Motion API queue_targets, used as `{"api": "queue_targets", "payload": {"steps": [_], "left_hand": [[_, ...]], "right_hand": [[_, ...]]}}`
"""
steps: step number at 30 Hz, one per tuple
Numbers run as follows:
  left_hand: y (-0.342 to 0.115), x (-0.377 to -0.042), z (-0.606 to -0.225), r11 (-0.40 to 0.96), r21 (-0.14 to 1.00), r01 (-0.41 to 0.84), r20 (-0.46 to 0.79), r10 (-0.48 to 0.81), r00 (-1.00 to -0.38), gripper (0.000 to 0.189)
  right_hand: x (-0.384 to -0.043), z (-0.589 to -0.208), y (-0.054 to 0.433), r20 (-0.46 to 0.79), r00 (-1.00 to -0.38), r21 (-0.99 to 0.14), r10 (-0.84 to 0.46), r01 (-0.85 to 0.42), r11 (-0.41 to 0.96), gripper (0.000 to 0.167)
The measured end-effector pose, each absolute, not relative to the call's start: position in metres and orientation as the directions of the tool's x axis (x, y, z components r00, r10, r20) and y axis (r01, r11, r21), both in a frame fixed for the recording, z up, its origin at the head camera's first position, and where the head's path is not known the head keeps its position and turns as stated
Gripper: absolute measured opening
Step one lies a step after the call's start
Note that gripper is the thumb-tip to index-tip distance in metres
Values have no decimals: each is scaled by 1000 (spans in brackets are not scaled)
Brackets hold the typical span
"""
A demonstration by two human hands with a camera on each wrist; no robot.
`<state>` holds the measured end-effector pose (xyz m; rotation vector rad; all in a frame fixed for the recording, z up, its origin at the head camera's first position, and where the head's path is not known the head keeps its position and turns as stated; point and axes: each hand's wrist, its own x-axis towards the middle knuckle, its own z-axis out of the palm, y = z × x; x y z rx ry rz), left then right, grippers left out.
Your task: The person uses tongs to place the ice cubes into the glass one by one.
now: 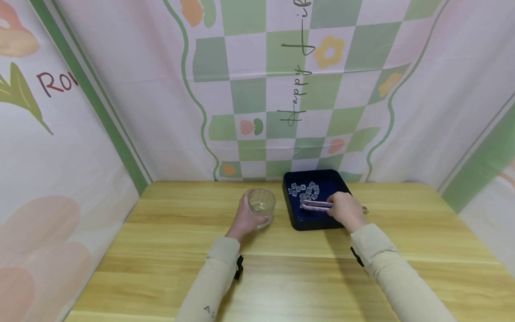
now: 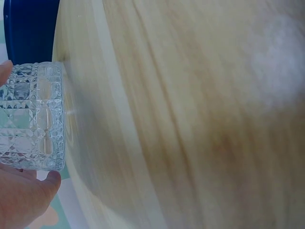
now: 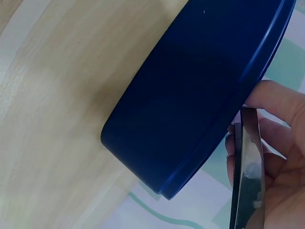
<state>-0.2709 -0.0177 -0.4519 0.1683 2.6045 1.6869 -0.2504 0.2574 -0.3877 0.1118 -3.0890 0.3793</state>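
Observation:
My left hand (image 1: 245,218) grips a clear glass (image 1: 262,205) around its side, close over the table left of the tray. In the left wrist view the glass (image 2: 33,117) shows a cut diamond pattern. A dark blue square tray (image 1: 331,182) holds several clear cubes (image 1: 312,190) that look like ice. Over the tray's right side, my right hand (image 1: 347,210) holds a pair of tongs (image 1: 318,205), their pale tips pointing left right at the nearest cubes. The right wrist view shows the shiny metal end of the tongs (image 3: 250,167); the tray wall (image 3: 190,90) hides their tips.
The wooden table (image 1: 281,277) ends at the back against a hanging cloth (image 1: 245,96) with green checks and flowers. More printed cloth (image 1: 72,179) hangs along the left side. The tray stands near the table's back edge.

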Motion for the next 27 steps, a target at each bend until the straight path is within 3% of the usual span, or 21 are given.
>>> {"api": "queue_targets", "payload": {"steps": [27], "left_hand": [[-18,-269,-451,408,910,76,33,112,-993,101]], "right_hand": [[-254,-387,251,47,-995,-237,-82,-91,967,25]]}}
